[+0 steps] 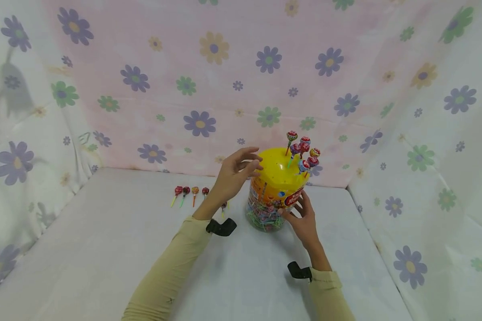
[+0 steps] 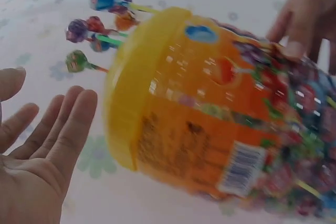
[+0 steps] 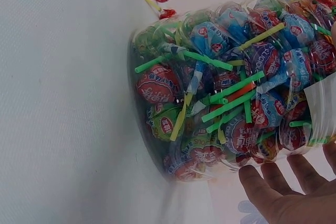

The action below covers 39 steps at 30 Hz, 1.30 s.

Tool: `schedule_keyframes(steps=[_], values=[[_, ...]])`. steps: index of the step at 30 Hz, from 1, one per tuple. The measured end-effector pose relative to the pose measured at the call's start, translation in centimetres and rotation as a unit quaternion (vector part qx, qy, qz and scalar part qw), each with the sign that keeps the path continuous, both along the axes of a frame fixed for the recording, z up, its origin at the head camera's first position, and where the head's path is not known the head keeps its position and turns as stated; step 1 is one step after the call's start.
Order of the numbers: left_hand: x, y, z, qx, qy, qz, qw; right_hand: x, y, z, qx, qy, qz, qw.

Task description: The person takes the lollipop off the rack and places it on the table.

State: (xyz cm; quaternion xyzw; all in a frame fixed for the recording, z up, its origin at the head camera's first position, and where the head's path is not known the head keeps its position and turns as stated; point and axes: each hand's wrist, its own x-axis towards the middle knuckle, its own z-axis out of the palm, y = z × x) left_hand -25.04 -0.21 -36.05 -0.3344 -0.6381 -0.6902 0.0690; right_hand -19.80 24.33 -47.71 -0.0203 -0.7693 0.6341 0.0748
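A clear plastic jar packed with wrapped lollipops stands on the white table, its yellow lid on top. Several lollipops stick up by their sticks from the far right part of that lid. My right hand holds the jar's lower right side, thumb in front and fingers around the side. Beside the lid's left edge is my left hand, its fingers loosely bent and nothing in them. In the left wrist view a gap shows between those fingers and the lid.
Several loose lollipops lie in a row on the table, left of the jar; my left forearm partly covers the row. Flowered cloth hangs behind the table and at both sides.
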Motion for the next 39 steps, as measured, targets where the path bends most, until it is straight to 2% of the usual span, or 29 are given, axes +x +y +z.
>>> schedule_keyframes(steps=[2,4,8,9,11,15,17,20,26,29,35,37,39], values=[[-0.5,0.8,1.1,-0.007,0.003,-0.019,0.9998,0.0,0.1,-0.1,0.001,0.0,0.0,1.0],[-0.9,1.6,2.0,-0.013,0.007,-0.025,0.9996,0.0,0.1,-0.1,0.002,-0.001,0.0,1.0],[-1.8,3.1,3.0,-0.006,0.02,-0.012,0.9997,-0.1,0.1,-0.2,0.005,0.0,-0.002,1.0],[-2.0,3.4,3.2,0.0,0.019,-0.006,0.9998,0.2,0.0,0.3,0.005,-0.003,-0.001,1.0],[-2.6,4.0,3.3,0.013,0.018,0.001,0.9998,0.4,-0.2,1.0,0.004,-0.01,0.0,0.9999],[-3.7,5.1,3.3,0.024,0.011,0.006,0.9996,0.3,-0.1,1.3,0.004,-0.023,0.0,0.9997],[-4.1,5.6,3.4,0.023,0.013,0.007,0.9996,-0.2,0.2,0.3,0.005,-0.02,-0.004,0.9998],[-4.5,6.3,3.6,0.012,0.019,0.012,0.9997,-0.2,0.2,0.0,0.005,-0.013,-0.006,0.9999],[-4.5,7.4,3.5,-0.027,0.039,0.053,0.9975,-0.1,0.2,0.0,0.005,-0.014,-0.004,0.9999],[-4.5,7.8,3.3,-0.03,0.056,0.065,0.9959,0.2,0.1,0.5,0.005,-0.019,-0.006,0.9998],[-4.3,8.1,3.2,-0.028,0.087,0.074,0.993,1.4,-0.7,2.8,0.009,-0.021,-0.001,0.9997],[-4.3,8.2,3.1,-0.03,0.091,0.083,0.9919,1.5,-0.9,3.1,0.009,-0.017,0.003,0.9998],[-4.4,8.3,3.0,-0.034,0.093,0.094,0.9907,1.1,-0.8,2.6,0.008,-0.016,0.004,0.9998]])
